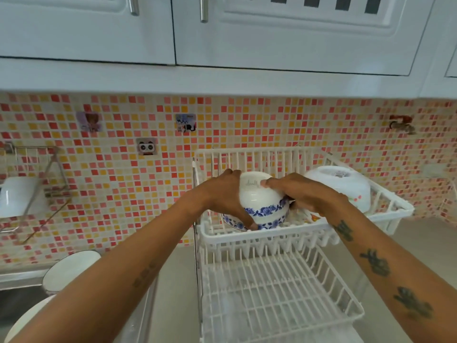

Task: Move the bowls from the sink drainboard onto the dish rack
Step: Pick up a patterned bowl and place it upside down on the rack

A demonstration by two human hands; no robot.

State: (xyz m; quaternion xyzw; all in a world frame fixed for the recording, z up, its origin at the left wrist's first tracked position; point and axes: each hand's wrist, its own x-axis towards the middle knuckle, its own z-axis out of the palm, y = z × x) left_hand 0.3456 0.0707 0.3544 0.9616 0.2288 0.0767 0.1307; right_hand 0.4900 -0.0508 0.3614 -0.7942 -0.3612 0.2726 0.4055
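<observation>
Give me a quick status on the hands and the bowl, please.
Both hands, left and right, on upturned bowl in rack top tier. Big white bowl alongside, apart. More bowls wait by sink.

The white dish rack (262, 233) has two tiers. On its upper tier sits an upturned white bowl with a blue flower band (259, 204), stacked on another blue-patterned bowl (231, 222) — beside them, at the right end, a larger white bowl (346, 186) lies upside down. The lower tier (277, 293) holds nothing.

At lower left, the steel drainboard (14, 278) carries another white bowl (71, 271).
</observation>
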